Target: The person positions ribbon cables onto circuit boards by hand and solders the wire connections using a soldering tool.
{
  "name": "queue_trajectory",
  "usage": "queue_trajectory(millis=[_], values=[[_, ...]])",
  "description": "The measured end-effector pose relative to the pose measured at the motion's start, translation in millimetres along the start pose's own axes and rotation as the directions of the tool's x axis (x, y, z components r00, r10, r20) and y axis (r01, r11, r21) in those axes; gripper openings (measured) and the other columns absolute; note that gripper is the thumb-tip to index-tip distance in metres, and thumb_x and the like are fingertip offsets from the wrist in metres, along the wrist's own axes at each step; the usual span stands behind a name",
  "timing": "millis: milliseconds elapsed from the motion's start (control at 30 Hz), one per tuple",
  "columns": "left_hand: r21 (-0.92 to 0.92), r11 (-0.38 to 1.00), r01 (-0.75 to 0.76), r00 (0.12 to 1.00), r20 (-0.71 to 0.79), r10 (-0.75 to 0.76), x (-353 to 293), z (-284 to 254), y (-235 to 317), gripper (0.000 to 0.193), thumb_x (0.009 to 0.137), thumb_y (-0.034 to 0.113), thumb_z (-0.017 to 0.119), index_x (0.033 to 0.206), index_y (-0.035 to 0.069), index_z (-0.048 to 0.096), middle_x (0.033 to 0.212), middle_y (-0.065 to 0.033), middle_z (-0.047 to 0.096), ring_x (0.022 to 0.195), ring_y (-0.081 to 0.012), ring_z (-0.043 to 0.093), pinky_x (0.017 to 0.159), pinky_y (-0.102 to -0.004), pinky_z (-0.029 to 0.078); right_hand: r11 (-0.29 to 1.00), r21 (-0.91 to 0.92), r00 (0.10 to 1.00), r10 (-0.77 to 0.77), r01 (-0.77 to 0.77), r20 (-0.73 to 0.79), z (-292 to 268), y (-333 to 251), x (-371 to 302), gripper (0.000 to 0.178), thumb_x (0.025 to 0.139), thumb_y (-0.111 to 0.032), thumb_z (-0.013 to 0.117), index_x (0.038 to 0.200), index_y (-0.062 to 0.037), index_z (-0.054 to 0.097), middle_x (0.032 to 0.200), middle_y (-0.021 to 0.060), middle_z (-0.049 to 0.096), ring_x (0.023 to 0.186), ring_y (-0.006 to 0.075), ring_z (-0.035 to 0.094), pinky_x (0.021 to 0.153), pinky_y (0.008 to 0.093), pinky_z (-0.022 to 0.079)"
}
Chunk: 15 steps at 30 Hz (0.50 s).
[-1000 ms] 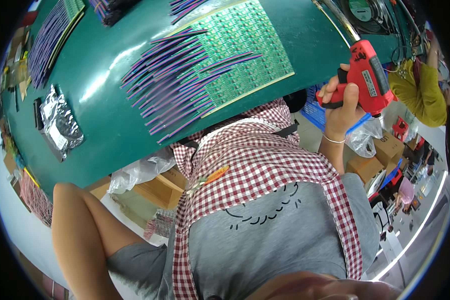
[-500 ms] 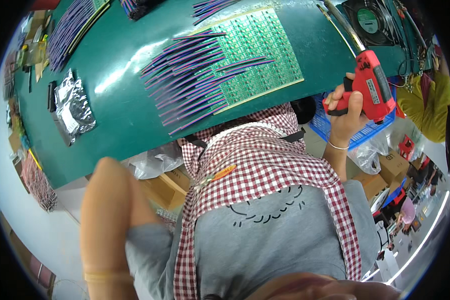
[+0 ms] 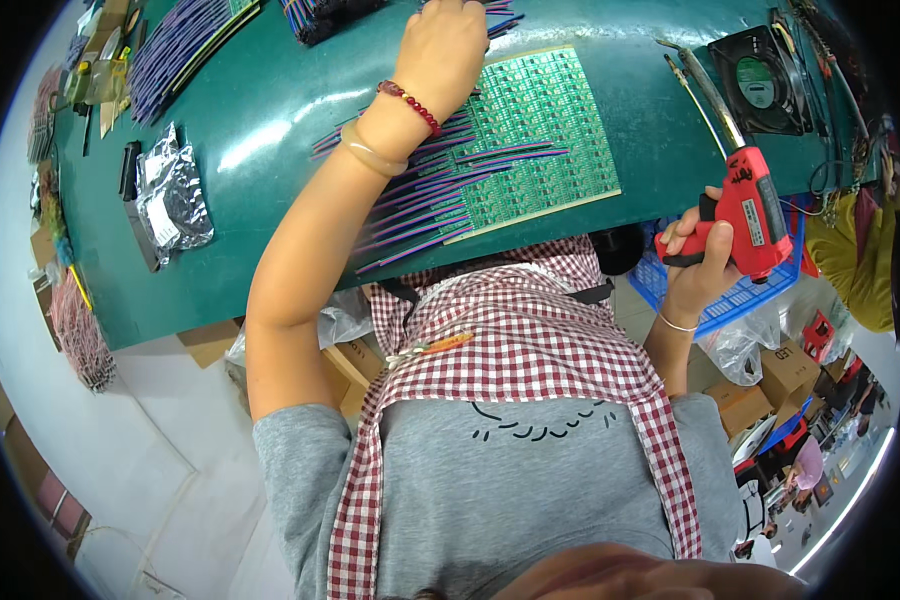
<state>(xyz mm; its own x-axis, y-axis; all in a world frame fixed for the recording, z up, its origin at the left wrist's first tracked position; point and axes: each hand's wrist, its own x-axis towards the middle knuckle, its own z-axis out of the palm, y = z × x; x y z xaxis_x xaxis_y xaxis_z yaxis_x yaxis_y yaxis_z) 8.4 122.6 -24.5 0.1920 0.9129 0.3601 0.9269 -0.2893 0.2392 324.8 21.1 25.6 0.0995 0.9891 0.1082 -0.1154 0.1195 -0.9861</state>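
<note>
In my right hand (image 3: 702,250) is a red soldering gun (image 3: 750,220), fingers wrapped round its handle. Its metal tip and a thin feed tube point up and away over the table. My left hand (image 3: 442,55) reaches across to the far side, beside a small bunch of purple and blue wires (image 3: 503,25). Its fingers bend down out of sight, so a grip cannot be made out. Below that arm lies a green circuit board panel (image 3: 545,130) of many small repeated boards. Rows of dark wires (image 3: 420,210) lie over its left part, partly hidden by my forearm.
The green table (image 3: 270,210) also bears a wire bundle (image 3: 185,60) at far left, a silver bag (image 3: 173,195) and a black fan (image 3: 760,80) at right. A blue basket (image 3: 730,310) stands below the right edge, near cardboard boxes (image 3: 785,370).
My left arm has swung from the lower left up over the table to the wires at the far side. My right hand keeps the soldering gun, little moved. The whole view has shifted slightly.
</note>
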Motion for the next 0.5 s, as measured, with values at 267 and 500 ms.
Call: queue_trajectory(millis=[267, 500], values=[[-0.229, 0.973, 0.011, 0.989, 0.146, 0.023, -18.8, -45.1, -3.6, 0.010, 0.083, 0.009, 0.061, 0.087, 0.001, 0.056, 0.086, -0.0170, 0.060, 0.085, -0.0364, 0.059, 0.077, -0.0433, 0.048, 0.999, 0.025, 1.000, -0.020, 0.020, -0.022, 4.5, 0.1, 8.4, 0.040, 0.094, -0.021, 0.053, 0.118, 0.0105, 0.049, 0.069, 0.0105, 0.058, 0.048, 0.0122, 0.051, 0.047, 0.0278, 0.049], [-0.268, 0.962, 0.050, 0.971, 0.240, 0.017, -67.6, -70.6, 18.4, 0.015, 0.079, 0.005, 0.067, 0.090, 0.001, 0.057, 0.086, -0.0143, 0.058, 0.083, -0.0351, 0.057, 0.074, -0.0422, 0.048, 1.000, 0.001, 1.000, 0.017, -0.017, -0.005, 9.9, -1.0, 6.6, 0.041, 0.096, -0.024, 0.052, 0.119, 0.0089, 0.048, 0.070, 0.0106, 0.057, 0.049, 0.0125, 0.051, 0.049, 0.0281, 0.049]])
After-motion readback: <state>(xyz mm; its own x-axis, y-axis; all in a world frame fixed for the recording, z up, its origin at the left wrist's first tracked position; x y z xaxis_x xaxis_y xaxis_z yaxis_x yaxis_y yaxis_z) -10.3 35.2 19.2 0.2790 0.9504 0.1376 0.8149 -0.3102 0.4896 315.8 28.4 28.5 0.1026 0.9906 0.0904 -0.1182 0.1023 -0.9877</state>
